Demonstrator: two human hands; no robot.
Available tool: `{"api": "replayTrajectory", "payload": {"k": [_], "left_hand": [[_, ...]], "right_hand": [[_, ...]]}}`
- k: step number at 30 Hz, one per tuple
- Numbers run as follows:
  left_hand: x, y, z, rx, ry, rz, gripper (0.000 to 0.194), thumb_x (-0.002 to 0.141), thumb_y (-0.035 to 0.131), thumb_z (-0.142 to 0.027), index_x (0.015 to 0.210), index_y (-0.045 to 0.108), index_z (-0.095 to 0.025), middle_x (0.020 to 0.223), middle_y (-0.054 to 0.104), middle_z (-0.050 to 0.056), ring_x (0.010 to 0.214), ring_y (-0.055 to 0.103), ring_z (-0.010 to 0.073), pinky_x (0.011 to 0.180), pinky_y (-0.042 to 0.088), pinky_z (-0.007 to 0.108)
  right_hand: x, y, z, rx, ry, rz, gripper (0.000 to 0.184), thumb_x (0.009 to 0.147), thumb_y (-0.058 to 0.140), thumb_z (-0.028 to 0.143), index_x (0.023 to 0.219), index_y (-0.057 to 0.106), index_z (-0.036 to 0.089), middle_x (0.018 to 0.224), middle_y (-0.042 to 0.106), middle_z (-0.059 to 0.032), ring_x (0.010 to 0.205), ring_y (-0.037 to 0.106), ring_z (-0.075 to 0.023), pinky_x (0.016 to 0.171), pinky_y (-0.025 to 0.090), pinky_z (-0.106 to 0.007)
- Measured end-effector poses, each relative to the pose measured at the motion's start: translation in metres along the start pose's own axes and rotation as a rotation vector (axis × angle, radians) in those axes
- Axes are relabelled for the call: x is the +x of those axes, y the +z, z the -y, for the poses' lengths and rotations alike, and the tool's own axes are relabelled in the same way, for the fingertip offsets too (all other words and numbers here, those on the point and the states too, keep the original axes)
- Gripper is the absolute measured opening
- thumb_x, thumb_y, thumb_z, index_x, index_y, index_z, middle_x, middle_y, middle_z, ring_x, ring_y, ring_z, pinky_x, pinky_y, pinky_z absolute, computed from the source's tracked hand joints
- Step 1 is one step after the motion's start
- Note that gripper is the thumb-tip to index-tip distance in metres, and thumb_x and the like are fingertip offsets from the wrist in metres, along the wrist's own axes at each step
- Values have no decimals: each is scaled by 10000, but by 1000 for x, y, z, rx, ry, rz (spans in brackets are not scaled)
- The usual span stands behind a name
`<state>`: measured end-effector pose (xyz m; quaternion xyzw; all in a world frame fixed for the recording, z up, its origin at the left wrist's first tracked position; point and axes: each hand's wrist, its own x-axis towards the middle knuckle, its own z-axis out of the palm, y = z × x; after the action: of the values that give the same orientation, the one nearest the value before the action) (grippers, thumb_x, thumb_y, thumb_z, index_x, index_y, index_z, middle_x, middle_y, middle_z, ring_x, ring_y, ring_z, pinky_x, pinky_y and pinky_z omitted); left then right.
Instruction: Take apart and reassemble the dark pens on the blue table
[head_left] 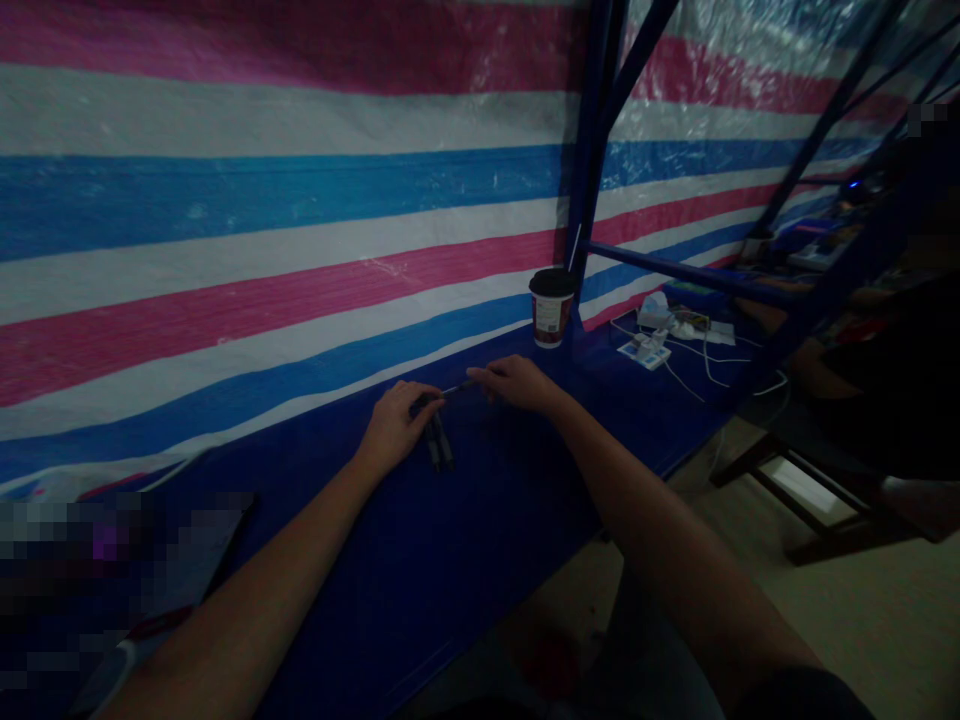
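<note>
Striped tarp wall [285, 200] w/ blue metal frame [596, 130], floor [862, 630] prob. tile

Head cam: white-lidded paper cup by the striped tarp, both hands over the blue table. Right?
Not quite: the head view shows the lid of the paper cup is black, not white. The rest stands: it is by the striped tarp, with the left hand and right hand over the blue table.

Left forearm [270, 590] and right forearm [660, 540], both bare, extending forward from the lower corners of the view and converging. Left hand [397, 425] and right hand [517, 385] shown back upward, wrists gently bent; right fingers [480, 373] pointing toward left fingers [424, 398], just apart.
</note>
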<state>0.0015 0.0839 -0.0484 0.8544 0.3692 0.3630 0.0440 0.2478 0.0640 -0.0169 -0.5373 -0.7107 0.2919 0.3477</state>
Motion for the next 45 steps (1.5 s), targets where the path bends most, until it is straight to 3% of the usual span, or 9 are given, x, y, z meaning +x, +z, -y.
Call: {"api": "replayTrajectory", "payload": {"k": [4,7,13,17,21,24,30,35,45], "left_hand": [[0,0,3,-23,-49,-13,136,932,633,-319,956,744,-244,928,762,42,874,676,225,781,522,366],[1,0,3,-24,-31,13,144,929,637,-318,972,756,-248,922,764,44,885,677,229,778,515,368],[2,0,4,-29,-58,3,147,919,640,-309,956,768,-248,921,764,51,869,673,230,783,504,377],[1,0,5,-53,-66,7,166,918,638,-322,976,772,-243,932,764,58,885,672,232,783,503,374],[1,-1,4,-46,-77,31,171,926,629,-336,977,772,-256,929,767,48,883,674,228,783,511,371],[0,-3,1,-69,-30,46,179,944,616,-338,996,770,-263,944,771,47,901,681,227,809,528,379],[-1,-1,0,-66,22,45,218,973,590,-377,1007,771,-261,941,778,54,895,692,224,802,553,379],[-2,0,1,3,91,55,249,994,579,-410,1005,777,-261,949,797,44,880,692,221,802,545,373],[-3,-11,-17,176,234,-13,205,1001,593,-374,1082,765,-296,979,795,35,886,682,228,819,501,404]], "right_hand": [[-1,-2,-1,-11,-58,68,189,889,710,346,883,709,156,791,722,-36,671,602,-128,643,412,-257],[-1,-2,-1,-44,31,133,500,1020,482,468,678,671,157,633,666,-55,607,593,-140,629,420,-279],[-2,-2,1,-75,-58,67,162,864,745,320,904,705,169,821,720,-31,718,608,-136,671,417,-256],[-2,-1,2,-98,-18,94,457,1021,491,459,725,672,163,668,669,-41,653,594,-140,663,411,-274],[-2,0,2,-95,-57,70,207,904,702,377,881,696,171,796,707,-27,701,592,-133,655,396,-257],[-3,-1,2,-91,-35,138,432,1015,513,427,699,655,171,622,643,-20,609,571,-128,639,397,-267],[-6,-5,6,1,-105,198,186,835,771,285,911,650,166,718,646,24,651,555,-116,620,372,-240],[-7,-6,5,-37,-99,261,241,964,598,287,766,643,156,611,597,28,574,493,-103,608,339,-249],[-14,-23,3,172,-50,489,249,988,564,363,870,662,167,551,547,68,494,438,-90,535,320,-234]]}}
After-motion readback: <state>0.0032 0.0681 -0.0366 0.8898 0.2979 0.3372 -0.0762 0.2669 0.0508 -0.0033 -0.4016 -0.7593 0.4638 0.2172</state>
